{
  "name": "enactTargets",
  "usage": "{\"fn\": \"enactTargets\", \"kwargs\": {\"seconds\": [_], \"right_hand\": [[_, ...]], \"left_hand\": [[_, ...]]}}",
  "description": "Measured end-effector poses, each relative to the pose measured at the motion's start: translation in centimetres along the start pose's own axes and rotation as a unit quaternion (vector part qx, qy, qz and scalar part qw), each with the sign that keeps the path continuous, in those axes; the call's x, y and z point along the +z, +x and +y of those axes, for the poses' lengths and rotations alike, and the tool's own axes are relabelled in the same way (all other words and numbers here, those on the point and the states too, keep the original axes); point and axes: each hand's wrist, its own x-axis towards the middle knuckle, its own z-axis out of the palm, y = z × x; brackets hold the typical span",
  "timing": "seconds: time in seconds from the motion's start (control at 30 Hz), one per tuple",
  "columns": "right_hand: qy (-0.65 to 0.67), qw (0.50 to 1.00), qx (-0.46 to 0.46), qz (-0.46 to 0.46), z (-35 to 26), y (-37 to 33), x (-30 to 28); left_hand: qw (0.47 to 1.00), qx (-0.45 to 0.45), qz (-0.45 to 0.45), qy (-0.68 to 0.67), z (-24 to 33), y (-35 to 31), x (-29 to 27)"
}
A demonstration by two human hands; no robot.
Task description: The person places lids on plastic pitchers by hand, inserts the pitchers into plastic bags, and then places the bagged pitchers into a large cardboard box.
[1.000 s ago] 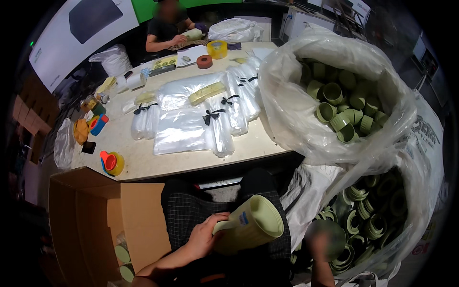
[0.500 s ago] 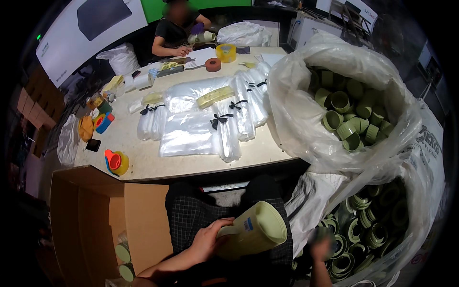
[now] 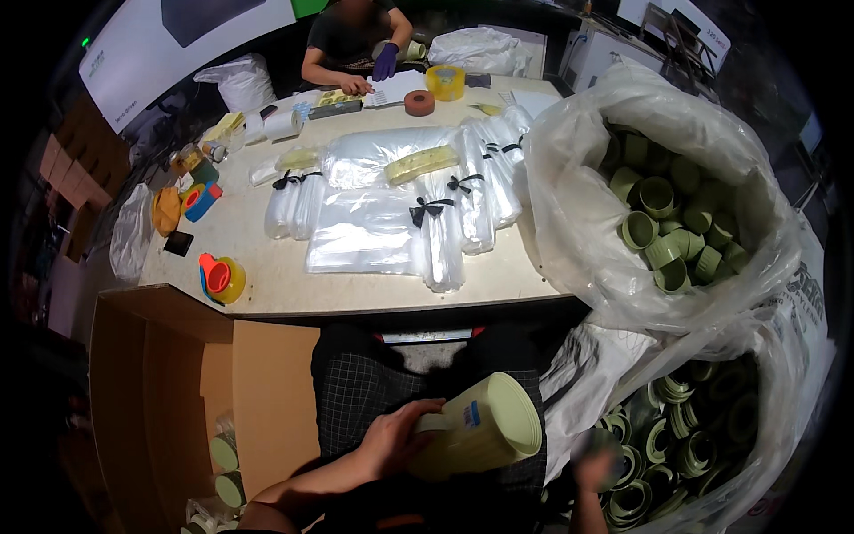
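Pale green plastic, a nested stack of cups lies on its side over the person's lap, its open mouth turned to the right. The left hand clasps the stack at its left end, fingers wrapped over the top. The right hand is lower and further right, blurred, close to the stack's mouth but apart from it, at the edge of the lower clear plastic sack of green cups; whether its fingers are spread or closed on anything cannot be told.

Left of the lap stands an open brown cardboard box, with a few bagged green cups at its bottom near the left forearm.

Beyond the knees runs the near edge of the pale counter. On it, at the near left, sits a red and yellow tape dispenser. In the middle lie flat clear plastic bags and bundles tied with black ribbon. To the right a large clear sack rises above the counter's edge, full of loose green cups.

Further back on the counter are a brown tape roll and a yellow tape roll. At the far side another person sits, one hand in a purple glove.
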Motion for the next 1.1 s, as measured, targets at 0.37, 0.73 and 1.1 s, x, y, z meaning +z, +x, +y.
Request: {"fn": "enactTargets", "kwargs": {"seconds": [0.37,0.73,1.1], "right_hand": [[0.42,0.88,-0.139,0.175,5.6,10.0,15.3],[0.392,0.843,-0.127,0.347,0.4,3.0,7.1],[0.602,0.696,-0.175,0.35,2.9,-7.9,-10.4]], "left_hand": [[1.0,-0.011,0.001,-0.007,-0.4,0.4,0.1],[1.0,-0.028,0.01,-0.004,-0.5,0.1,0.2],[0.989,-0.072,0.043,-0.118,-1.2,-0.3,-1.5]]}}
